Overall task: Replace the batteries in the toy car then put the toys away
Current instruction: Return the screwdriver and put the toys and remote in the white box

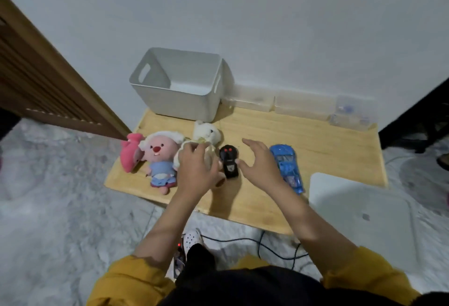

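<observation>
A blue toy car [288, 166] lies on the low wooden table [328, 147], just right of my right hand [261, 163], which hovers with spread, relaxed fingers between the car and a black remote control [229, 162]. My left hand [196, 166] lies over a white plush bear [207, 134], its fingers curled on the bear's body. Left of it sit a pink plush doll in a blue dress [159, 157] and a pink plush toy [131, 154]. An empty white storage bin [179, 84] stands at the table's back against the wall.
Clear plastic boxes [301, 105] line the wall at the back right. A white lid [359, 218] lies at the table's front right corner. Cables [262, 242] run over the marble floor near my foot. A brown slatted door [43, 87] stands at the left.
</observation>
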A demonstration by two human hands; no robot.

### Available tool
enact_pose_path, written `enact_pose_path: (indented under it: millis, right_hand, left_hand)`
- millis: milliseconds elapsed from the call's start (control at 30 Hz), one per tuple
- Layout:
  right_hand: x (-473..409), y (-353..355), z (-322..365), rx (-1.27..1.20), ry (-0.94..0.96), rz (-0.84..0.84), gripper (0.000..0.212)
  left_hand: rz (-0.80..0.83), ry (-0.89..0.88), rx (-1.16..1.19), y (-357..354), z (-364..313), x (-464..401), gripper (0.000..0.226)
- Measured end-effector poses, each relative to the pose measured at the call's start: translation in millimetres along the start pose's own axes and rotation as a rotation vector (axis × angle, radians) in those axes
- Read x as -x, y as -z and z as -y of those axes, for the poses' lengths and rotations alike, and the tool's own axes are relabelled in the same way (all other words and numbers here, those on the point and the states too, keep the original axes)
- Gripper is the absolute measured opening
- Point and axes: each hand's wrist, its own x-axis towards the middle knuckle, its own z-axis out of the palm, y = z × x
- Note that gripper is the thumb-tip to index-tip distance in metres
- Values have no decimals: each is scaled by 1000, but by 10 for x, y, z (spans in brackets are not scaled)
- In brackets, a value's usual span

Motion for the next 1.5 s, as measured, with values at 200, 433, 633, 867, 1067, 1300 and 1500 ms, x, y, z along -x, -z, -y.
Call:
enact_pose_path:
  millis: [200,433,633,867,1067,1300,1500]
  right_hand:
    - [-679,-474,556,20,-54,81,60]
    - [-1221,-831,589,164,-164,243,85]
    - [-1264,-836,673,171,-198,211,77]
    - [-1134,-796,729,128,-195,119,86]
    - [-965,-605,881,197,-98,25,81]
    - [-839,-53,1277,232,37,-112,71]
    - [-1046,446,1715,350,210,-111,74]
  left_hand:
    - [7,48,37,682,853,-611,56]
    - [675,25,-283,872,1491,-1195,97]
    - [663,-63,-318,700,1555,-1200,102]
    - [552,-195,-290,731,1635,-1204,83]
    - [458,-259,-201,767,1644,-1124,69]
    - [391,-354,-112,1184,1372,-1365,66]
    - [333,-526,-168,1702,926,-1926,64]
